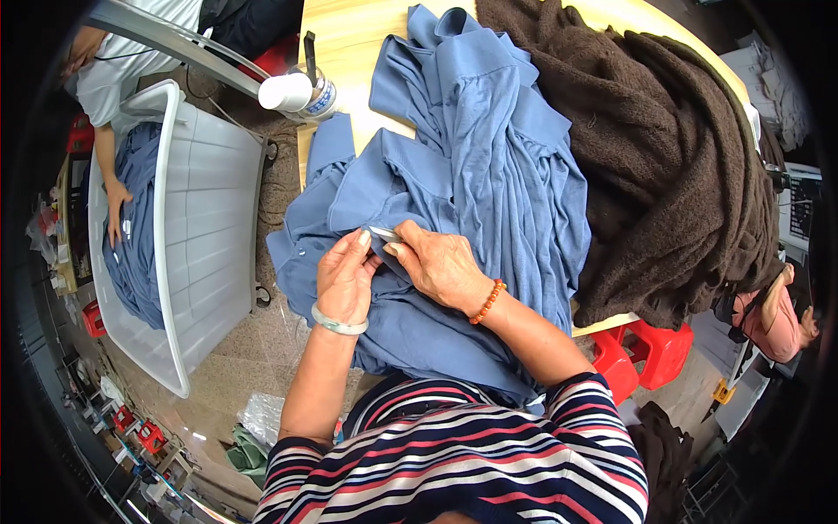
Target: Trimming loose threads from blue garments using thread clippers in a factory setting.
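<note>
Cloth (390, 258) my left hand (343, 275) pinches atop blue garments (511, 166) could tear if the metal tool (385, 234) my right hand (441, 266) grips slips.

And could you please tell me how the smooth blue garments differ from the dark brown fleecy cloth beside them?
The smooth blue garments look thin and finely creased; the dark brown fleecy cloth looks thick and nubby. The left hand pinches the blue garments, while neither hand touches the brown cloth. Both lie loosely heaped on the pale wooden table.
</note>
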